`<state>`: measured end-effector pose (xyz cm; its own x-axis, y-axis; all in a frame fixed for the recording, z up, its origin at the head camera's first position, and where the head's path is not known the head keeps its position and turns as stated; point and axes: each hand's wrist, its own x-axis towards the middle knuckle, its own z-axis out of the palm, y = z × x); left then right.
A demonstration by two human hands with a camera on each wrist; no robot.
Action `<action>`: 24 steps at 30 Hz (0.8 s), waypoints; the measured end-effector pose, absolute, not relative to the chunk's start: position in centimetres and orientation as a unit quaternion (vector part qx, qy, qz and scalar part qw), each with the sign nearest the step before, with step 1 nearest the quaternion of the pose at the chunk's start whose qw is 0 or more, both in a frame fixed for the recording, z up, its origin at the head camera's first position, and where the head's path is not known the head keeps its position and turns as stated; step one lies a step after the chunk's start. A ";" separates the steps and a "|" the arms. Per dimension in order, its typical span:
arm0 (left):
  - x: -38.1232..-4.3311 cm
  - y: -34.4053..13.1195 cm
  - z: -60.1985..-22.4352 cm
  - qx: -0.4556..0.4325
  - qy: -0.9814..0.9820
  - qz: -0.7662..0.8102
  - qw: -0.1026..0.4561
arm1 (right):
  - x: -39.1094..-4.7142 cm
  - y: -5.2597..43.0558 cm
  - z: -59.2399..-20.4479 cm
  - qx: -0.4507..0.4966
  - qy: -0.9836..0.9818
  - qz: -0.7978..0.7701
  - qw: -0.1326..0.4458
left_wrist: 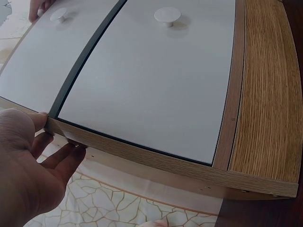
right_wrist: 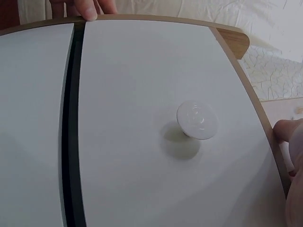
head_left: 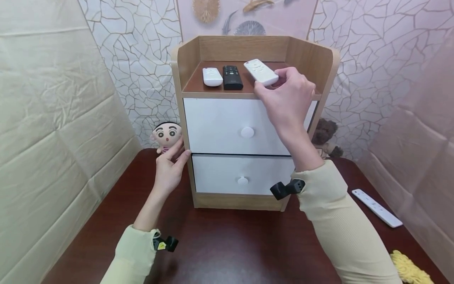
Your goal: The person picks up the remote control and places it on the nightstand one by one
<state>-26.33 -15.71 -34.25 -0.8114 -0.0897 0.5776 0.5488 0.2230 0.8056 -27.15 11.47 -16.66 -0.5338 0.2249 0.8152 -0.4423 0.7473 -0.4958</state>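
Observation:
My right hand [head_left: 289,92] pinches a white remote control [head_left: 261,72] between thumb and fingers, its far end tilted up over the brown top of a small two-drawer cabinet [head_left: 235,201]. Left of it on that top lie another white remote [head_left: 212,77] and a black remote [head_left: 232,78]. My left hand [head_left: 169,169] holds the cabinet's left edge at the gap between the drawers. In the left wrist view, the thumb of that hand [left_wrist: 28,165] is at the front edge and its fingers touch the side panel. The right wrist view shows the upper drawer knob [right_wrist: 197,119]; the held remote is hidden there.
Both white drawers are closed. A plush doll [head_left: 166,135] sits behind the cabinet's left side, a brown plush toy [head_left: 325,134] behind its right. On the dark table [head_left: 227,244], a long white remote [head_left: 376,208] and a yellow yarn-like bundle [head_left: 409,268] lie at the right.

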 end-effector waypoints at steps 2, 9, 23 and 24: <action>-26.3 -15.7 -34.2 -0.156 -0.734 -0.606 0.263 | -27.1 11.3 -16.4 0.056 -0.812 0.346 0.466; -26.1 -15.6 -34.1 -0.157 -0.733 -0.610 0.256 | -27.0 11.1 -16.2 0.035 -0.823 0.350 0.446; -26.2 -15.8 -34.1 -0.157 -0.731 -0.613 0.256 | -26.7 10.9 -15.6 0.022 -0.837 0.352 0.420; -26.2 -15.8 -34.1 -0.154 -0.732 -0.613 0.254 | -26.8 10.9 -15.6 0.023 -0.836 0.353 0.419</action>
